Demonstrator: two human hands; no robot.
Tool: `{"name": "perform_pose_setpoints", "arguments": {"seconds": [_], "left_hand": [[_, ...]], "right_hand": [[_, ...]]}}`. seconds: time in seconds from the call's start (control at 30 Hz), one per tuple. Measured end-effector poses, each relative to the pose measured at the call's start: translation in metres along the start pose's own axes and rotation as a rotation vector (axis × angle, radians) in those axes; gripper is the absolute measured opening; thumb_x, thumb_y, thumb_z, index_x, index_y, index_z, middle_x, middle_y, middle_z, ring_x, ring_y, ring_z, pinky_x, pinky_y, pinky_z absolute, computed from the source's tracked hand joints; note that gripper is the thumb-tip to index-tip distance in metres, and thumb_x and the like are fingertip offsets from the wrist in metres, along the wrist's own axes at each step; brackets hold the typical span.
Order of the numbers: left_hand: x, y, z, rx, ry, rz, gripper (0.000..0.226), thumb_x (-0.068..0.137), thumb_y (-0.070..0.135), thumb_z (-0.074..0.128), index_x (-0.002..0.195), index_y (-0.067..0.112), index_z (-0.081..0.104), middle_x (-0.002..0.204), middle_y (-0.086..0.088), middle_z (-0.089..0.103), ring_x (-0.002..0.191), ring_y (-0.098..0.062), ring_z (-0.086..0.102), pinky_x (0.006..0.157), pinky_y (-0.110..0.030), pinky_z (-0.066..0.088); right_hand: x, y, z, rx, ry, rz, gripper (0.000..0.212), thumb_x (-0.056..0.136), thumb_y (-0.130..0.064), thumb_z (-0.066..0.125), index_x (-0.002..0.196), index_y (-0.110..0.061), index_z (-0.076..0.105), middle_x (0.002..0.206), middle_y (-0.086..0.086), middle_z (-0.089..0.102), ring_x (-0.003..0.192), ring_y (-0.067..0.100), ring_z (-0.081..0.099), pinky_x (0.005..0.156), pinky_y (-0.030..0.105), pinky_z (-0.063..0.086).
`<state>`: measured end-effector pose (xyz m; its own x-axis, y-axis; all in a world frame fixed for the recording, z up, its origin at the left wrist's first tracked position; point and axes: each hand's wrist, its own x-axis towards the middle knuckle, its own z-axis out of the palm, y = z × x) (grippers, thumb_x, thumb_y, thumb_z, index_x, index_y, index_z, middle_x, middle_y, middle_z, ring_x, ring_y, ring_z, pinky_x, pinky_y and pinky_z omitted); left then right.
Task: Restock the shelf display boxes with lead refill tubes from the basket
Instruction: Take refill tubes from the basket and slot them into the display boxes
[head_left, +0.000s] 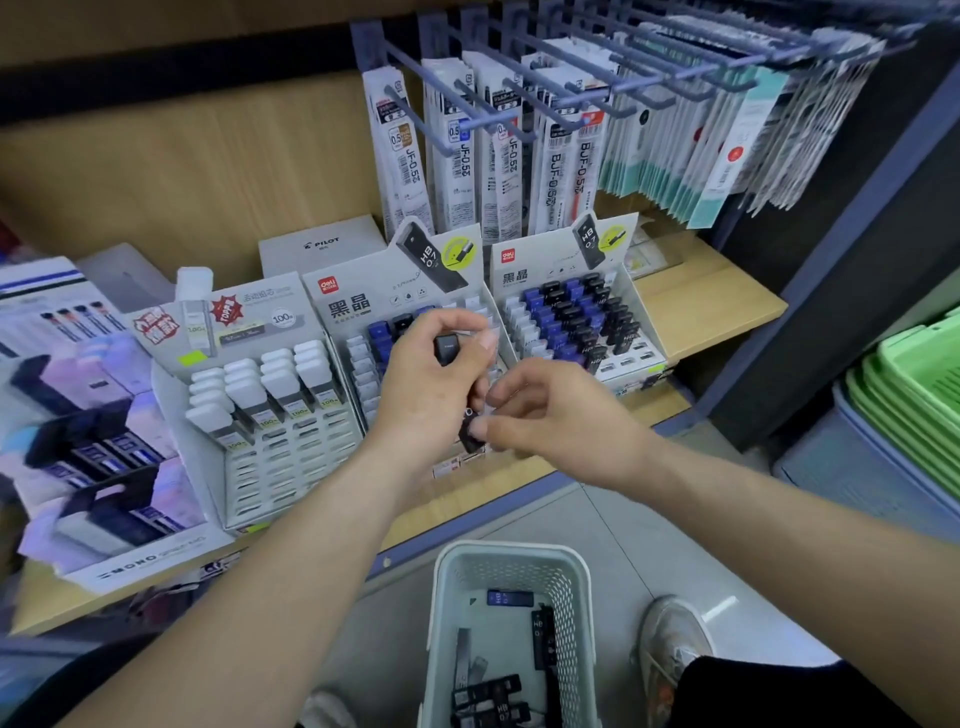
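My left hand (426, 379) holds black lead refill tubes (448, 347) upright in front of the middle display box (358, 306). My right hand (550, 410) pinches the lower end of one black tube (470, 431) just below the left hand. The right display box (644, 338) holds rows of blue and black tubes. A pale grey basket (447, 587) stands on the floor below my arms, with several black tubes and a blue one (510, 597) lying in it.
A display box of white-capped tubes (260, 384) stands left of the middle box, and a MONO box (104, 441) lies further left. Refill packets (498, 156) hang on hooks above. Green baskets (914, 395) are stacked at the right. My shoe (672, 644) is beside the basket.
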<state>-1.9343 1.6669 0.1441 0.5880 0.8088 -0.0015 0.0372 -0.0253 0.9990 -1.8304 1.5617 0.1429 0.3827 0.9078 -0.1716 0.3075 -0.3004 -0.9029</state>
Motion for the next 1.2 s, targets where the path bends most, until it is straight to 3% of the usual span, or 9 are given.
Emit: {"name": "perform_pose_setpoints", "arguments": {"seconds": [0.23,0.4,0.47,0.63,0.77,0.9,1.0,1.1,1.2], "left_hand": [[-0.003,0.008,-0.008,-0.072,0.038,0.017,0.015,0.104,0.008,0.046,0.103,0.013,0.060,0.072,0.000,0.062,0.058,-0.014,0.058,0.060,-0.028,0.052],[0.002,0.006,-0.022,-0.123,-0.023,-0.108,0.022,0.109,0.014,0.037,0.108,0.014,0.058,0.088,-0.005,0.074,0.086,-0.027,0.074,0.085,-0.050,0.057],[0.000,0.005,-0.024,-0.026,-0.073,-0.092,0.020,0.108,0.017,0.039,0.110,0.016,0.059,0.099,-0.002,0.076,0.098,-0.029,0.072,0.090,-0.052,0.055],[-0.009,0.013,-0.017,0.005,-0.170,-0.178,0.017,0.108,0.022,0.039,0.115,0.017,0.055,0.105,0.006,0.076,0.075,-0.031,0.075,0.059,-0.031,0.060],[-0.008,0.011,-0.012,0.118,-0.195,-0.140,0.016,0.108,0.022,0.041,0.112,0.022,0.057,0.100,0.005,0.073,0.051,-0.017,0.060,0.043,-0.023,0.041],[-0.006,0.008,-0.004,0.048,-0.213,-0.198,0.019,0.104,0.007,0.042,0.109,0.019,0.055,0.089,-0.003,0.072,0.051,-0.015,0.045,0.044,-0.024,0.031],[-0.005,0.009,0.002,0.022,-0.227,-0.205,0.032,0.094,-0.007,0.040,0.111,0.020,0.044,0.092,-0.002,0.077,0.059,-0.018,0.049,0.049,-0.028,0.036],[-0.006,0.006,0.007,0.078,-0.280,-0.186,0.023,0.103,0.001,0.041,0.109,0.022,0.034,0.105,0.009,0.076,0.067,-0.017,0.061,0.058,-0.028,0.050],[-0.007,0.003,0.009,0.118,-0.305,-0.184,0.011,0.106,0.010,0.045,0.109,0.017,0.037,0.113,0.009,0.073,0.070,-0.016,0.067,0.063,-0.033,0.054]], "right_hand": [[0.001,-0.008,0.009,0.219,0.006,-0.001,0.026,0.082,-0.003,0.079,0.097,-0.006,0.057,0.076,0.007,0.068,0.069,0.020,0.067,0.062,0.025,0.056],[0.006,-0.003,-0.011,0.266,0.061,-0.049,0.014,0.091,0.002,0.067,0.097,-0.010,0.068,0.095,0.017,0.058,0.077,0.021,0.068,0.076,0.039,0.062],[0.008,-0.002,-0.020,0.289,0.081,-0.066,0.018,0.093,0.003,0.064,0.100,-0.011,0.071,0.099,0.019,0.055,0.078,0.019,0.067,0.076,0.034,0.061],[0.011,-0.001,-0.036,0.336,0.098,-0.077,0.020,0.090,0.002,0.068,0.102,-0.013,0.070,0.095,0.015,0.060,0.078,0.023,0.069,0.076,0.032,0.059],[0.010,0.000,-0.046,0.372,0.118,-0.078,0.020,0.086,0.003,0.072,0.100,-0.011,0.069,0.090,0.012,0.067,0.078,0.024,0.070,0.080,0.036,0.060],[0.009,0.002,-0.056,0.375,0.131,-0.101,0.020,0.089,0.002,0.068,0.101,-0.014,0.072,0.094,0.016,0.072,0.082,0.023,0.066,0.079,0.036,0.058],[0.006,0.005,-0.065,0.359,0.144,-0.095,0.022,0.092,0.000,0.066,0.106,-0.014,0.073,0.091,0.016,0.070,0.081,0.020,0.064,0.075,0.033,0.056],[0.004,0.007,-0.071,0.352,0.129,-0.078,0.021,0.093,-0.001,0.065,0.105,-0.016,0.071,0.087,0.003,0.072,0.078,0.015,0.067,0.074,0.031,0.058],[0.002,0.010,-0.076,0.382,0.130,-0.062,0.017,0.092,0.000,0.066,0.105,-0.011,0.068,0.089,0.007,0.073,0.081,0.020,0.071,0.076,0.034,0.061]]}}
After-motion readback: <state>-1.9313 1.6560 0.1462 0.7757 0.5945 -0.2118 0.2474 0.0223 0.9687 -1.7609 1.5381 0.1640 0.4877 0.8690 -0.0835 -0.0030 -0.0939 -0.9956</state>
